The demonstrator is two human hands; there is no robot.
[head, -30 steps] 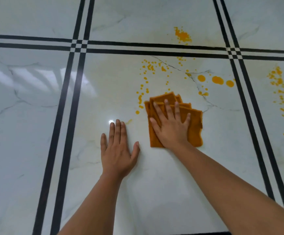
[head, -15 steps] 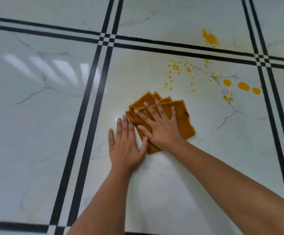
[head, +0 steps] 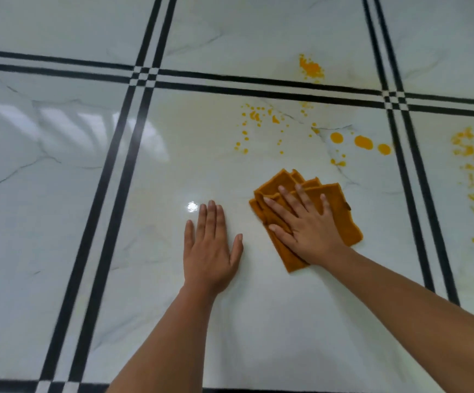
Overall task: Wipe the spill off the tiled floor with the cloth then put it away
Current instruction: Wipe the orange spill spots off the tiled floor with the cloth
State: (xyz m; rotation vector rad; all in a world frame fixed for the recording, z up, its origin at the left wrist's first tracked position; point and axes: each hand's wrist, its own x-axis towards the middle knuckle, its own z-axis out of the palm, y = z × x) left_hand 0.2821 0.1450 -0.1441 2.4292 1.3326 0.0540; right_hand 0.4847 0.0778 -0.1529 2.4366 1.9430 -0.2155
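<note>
White, glossy tiled floor (head: 60, 222), marbled with thin grey veins (head: 23, 170), faintly yellowed in the centre tile. Paired black stripes (head: 120, 194) between tiles, crossing into small black-and-white checks (head: 144, 75) at upper centre and upper right. Orange-yellow spill (head: 363, 142): round blobs and fine speckles at centre right, a denser splash near the top, a scattered trail down the right edge. Mustard-orange cloth (head: 343, 222), plain, right of centre, a shade darker than the spill.
</note>
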